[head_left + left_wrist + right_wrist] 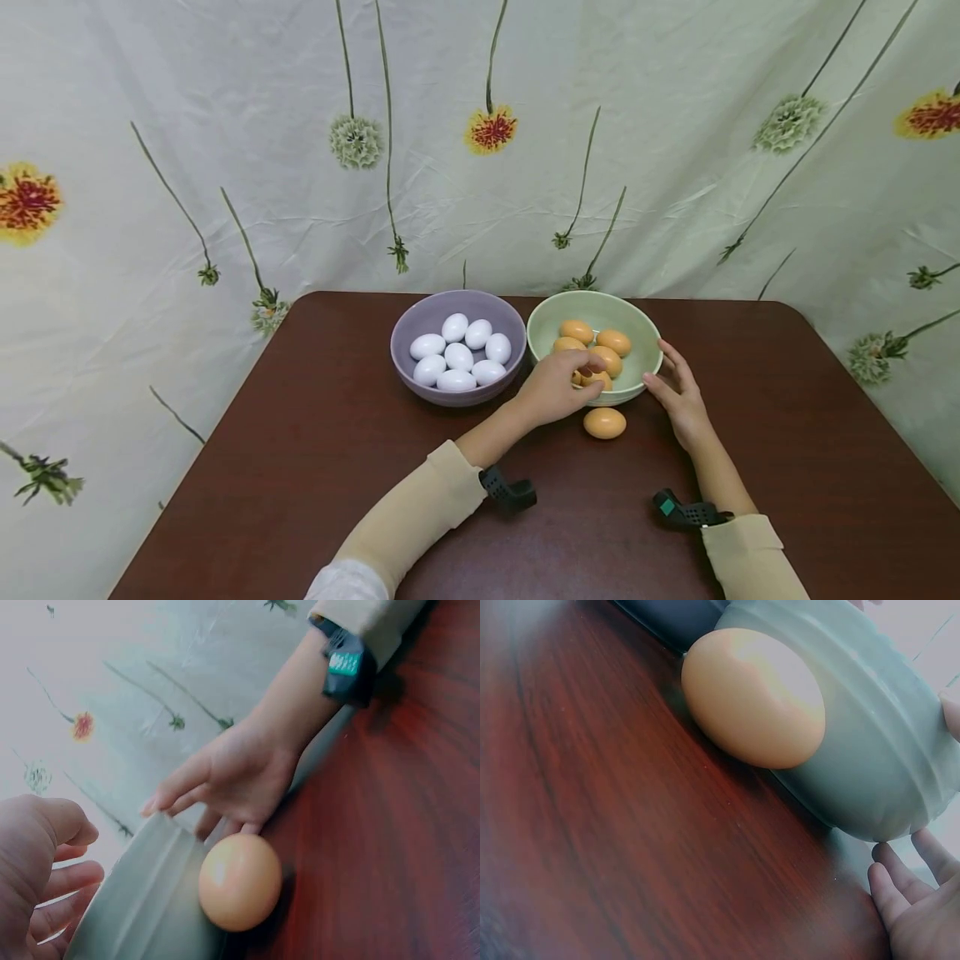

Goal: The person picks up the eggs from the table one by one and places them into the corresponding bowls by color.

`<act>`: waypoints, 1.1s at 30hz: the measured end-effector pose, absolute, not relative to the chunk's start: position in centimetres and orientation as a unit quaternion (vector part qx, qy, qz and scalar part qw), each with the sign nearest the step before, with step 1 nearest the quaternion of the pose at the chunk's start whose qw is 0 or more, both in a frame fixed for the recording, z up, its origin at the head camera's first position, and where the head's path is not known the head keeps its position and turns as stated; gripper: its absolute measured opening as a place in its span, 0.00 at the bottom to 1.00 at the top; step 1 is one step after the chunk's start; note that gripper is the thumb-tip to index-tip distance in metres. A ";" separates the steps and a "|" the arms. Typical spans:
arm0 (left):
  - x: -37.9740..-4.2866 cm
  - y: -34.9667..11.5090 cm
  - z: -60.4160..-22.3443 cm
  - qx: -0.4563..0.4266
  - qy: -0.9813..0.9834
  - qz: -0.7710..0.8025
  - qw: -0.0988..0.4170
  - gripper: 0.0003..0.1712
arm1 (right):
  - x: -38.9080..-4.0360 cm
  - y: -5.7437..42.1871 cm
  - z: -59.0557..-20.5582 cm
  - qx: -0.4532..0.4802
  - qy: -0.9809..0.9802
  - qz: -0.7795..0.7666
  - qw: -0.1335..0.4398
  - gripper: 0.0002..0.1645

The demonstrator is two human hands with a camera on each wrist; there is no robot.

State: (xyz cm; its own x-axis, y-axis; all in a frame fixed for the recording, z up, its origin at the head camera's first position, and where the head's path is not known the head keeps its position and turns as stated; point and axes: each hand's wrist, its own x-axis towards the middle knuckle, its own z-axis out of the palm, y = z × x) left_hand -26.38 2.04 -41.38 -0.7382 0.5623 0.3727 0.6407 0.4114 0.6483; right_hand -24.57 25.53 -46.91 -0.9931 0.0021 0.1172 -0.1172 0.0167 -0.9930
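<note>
My left hand (558, 386) reaches over the near side of a pale green bowl (645, 333), with loosely bent fingers above several brown eggs (576, 332). The left wrist view shows thumb and fingers apart and nothing between them, just inside the bowl's rim. At the bowl's right side, my right hand (684, 407) touches it, thumb near the rim and fairly straight fingers spread along the outer wall. One more brown egg (604, 423) lies on the table in front of the bowl, between the two wrists. It appears beside the bowl's wall in both wrist views.
A purple bowl (405, 337) holding several white eggs (458, 357) stands directly left of the green one. Both bowls are near the back edge of the dark red-brown table (315, 417). Behind it hangs a pale flowered cloth (300, 83). Black straps with cameras circle both wrists.
</note>
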 end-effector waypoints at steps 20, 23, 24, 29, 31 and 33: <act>-23.4 1.9 -42.4 -0.417 -0.778 -0.469 0.035 0.11 | -24.4 25.4 -46.6 0.031 -0.722 0.690 0.028 0.39; -23.1 1.9 -42.8 -0.415 -0.788 -0.454 0.027 0.12 | -24.4 25.4 -46.6 0.029 -0.724 0.689 0.028 0.39; -23.0 1.9 -42.9 -0.415 -0.793 -0.445 0.027 0.13 | -24.4 25.4 -46.6 0.028 -0.725 0.688 0.028 0.39; -22.5 1.9 -43.7 -0.421 -0.813 -0.402 0.032 0.17 | -24.4 25.4 -46.7 0.029 -0.724 0.688 0.029 0.39; -22.4 2.0 -44.0 -0.423 -0.818 -0.390 0.026 0.20 | -24.4 25.5 -46.7 0.032 -0.724 0.689 0.031 0.39; -22.3 2.0 -44.2 -0.422 -0.823 -0.381 0.019 0.22 | -24.4 25.5 -46.8 0.033 -0.724 0.688 0.032 0.39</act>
State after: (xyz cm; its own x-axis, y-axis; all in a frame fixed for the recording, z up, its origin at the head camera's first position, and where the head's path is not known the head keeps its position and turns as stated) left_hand -22.27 2.02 -44.22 -0.6437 0.6797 0.3517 0.7082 0.3548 0.6104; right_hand -24.43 25.49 -46.76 -0.9957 -0.0037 0.0931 -0.0931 0.0508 -0.9944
